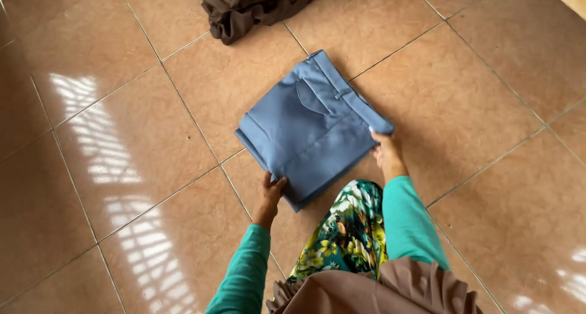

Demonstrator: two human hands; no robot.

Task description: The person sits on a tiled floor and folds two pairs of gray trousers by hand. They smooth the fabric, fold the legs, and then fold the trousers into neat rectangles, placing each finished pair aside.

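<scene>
A pair of blue trousers (308, 124) lies folded into a square on the tiled floor, with a back pocket and the waistband facing up. My left hand (270, 192) grips the near left edge of the fold, thumb on top. On the right, my right hand (387, 152) holds the near right corner by the waistband. Both arms wear teal sleeves.
A heap of dark brown cloth (256, 5) lies at the top of the view, just beyond the trousers. My knee in a green floral garment (348, 228) sits between my arms. The glossy brown floor tiles (110, 143) show window reflections at the left.
</scene>
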